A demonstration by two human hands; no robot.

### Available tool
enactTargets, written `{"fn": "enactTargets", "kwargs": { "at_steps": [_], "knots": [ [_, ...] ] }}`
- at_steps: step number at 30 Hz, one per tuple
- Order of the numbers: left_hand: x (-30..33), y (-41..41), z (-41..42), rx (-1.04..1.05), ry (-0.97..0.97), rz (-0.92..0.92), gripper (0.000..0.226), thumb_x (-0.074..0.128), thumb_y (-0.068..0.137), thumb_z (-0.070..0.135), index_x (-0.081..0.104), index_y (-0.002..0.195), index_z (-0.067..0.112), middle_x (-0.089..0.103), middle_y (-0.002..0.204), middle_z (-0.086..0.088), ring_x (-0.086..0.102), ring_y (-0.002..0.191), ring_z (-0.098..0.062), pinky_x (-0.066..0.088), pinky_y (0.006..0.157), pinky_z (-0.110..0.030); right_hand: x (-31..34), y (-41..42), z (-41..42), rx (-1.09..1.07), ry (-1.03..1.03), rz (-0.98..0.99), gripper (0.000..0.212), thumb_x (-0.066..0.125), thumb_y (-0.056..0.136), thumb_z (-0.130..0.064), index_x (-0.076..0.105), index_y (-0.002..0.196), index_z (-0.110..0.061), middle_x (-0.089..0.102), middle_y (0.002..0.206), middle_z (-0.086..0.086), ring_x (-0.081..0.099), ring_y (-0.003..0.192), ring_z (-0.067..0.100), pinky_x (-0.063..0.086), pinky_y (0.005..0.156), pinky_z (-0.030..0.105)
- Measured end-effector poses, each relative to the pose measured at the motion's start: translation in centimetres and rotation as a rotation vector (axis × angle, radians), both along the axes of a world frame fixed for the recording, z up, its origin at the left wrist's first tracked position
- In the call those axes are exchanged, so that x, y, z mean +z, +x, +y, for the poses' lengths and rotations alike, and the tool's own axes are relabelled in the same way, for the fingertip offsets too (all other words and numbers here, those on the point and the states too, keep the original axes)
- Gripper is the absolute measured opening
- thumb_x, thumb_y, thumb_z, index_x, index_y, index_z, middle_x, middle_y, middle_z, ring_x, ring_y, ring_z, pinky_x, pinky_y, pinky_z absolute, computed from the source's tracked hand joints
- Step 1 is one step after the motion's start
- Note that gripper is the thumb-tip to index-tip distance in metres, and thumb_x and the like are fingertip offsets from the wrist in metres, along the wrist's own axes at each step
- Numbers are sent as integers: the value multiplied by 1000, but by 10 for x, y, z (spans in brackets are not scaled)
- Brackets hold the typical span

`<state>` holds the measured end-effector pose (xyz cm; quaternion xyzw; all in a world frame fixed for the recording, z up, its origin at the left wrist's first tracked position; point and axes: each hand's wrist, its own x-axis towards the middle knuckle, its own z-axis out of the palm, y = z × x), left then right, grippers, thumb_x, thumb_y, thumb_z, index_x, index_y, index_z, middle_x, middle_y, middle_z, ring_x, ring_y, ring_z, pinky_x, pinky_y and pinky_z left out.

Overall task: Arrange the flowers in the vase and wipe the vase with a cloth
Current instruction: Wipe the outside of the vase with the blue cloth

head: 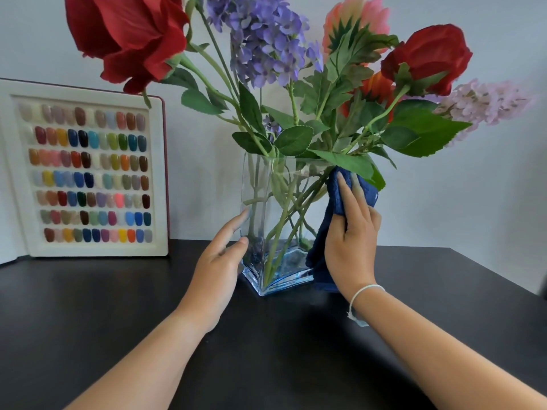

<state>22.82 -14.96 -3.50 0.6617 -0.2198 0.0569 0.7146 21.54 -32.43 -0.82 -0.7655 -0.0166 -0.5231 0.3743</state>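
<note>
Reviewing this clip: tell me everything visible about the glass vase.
The glass vase is clear, tall and rectangular, with a thick blue-tinted base. It stands upright on the dark table, one corner facing the camera, and holds green stems of artificial flowers. The left hand rests its fingertips against the left wall; the right hand presses a dark blue cloth to the right wall.

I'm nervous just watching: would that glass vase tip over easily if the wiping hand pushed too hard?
Probably somewhat. The glass vase is tall and narrow, and the flowers spread wide above it, so it looks top-heavy. Its thick base likely helps, as does the left hand bracing the side opposite the blue cloth.
</note>
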Motion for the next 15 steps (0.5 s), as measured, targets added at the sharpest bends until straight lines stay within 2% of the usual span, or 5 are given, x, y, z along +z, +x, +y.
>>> {"fn": "enactTargets", "kwargs": {
  "at_steps": [2,6,10,13,15],
  "knots": [
    [1,-1,0,-10,-18,2,43,40,96,23,53,108,62,42,144,12,38,134,-15,33,110,-48,0,0,-2,11,32,5,54,37,91,0,35,136,-31,23,136,-22,22,108,3,11,95,8],
    [2,-2,0,-7,-28,3,41,39,97,23,53,109,60,40,145,13,37,134,-15,33,110,-48,-1,-1,-4,22,70,25,53,37,92,-1,35,136,-29,21,137,-24,25,111,7,15,95,11],
    [2,-3,0,-6,-30,8,41,40,96,23,52,110,59,40,146,12,38,134,-15,33,110,-48,-5,-5,-3,36,16,30,54,39,89,4,38,136,-24,22,138,-19,25,108,7,14,93,5],
    [2,-3,0,-1,-19,10,42,41,96,23,53,107,62,41,145,11,39,133,-15,33,110,-48,-9,-11,-5,113,-3,70,54,40,88,7,41,134,-22,25,140,-17,25,117,3,10,91,-7],
    [2,-3,0,-1,-14,7,42,41,96,23,53,108,62,41,145,11,39,133,-15,33,110,-47,-12,-17,-7,163,-25,114,54,40,87,9,45,132,-22,26,140,-18,24,124,1,9,96,-5]
  ]
}}
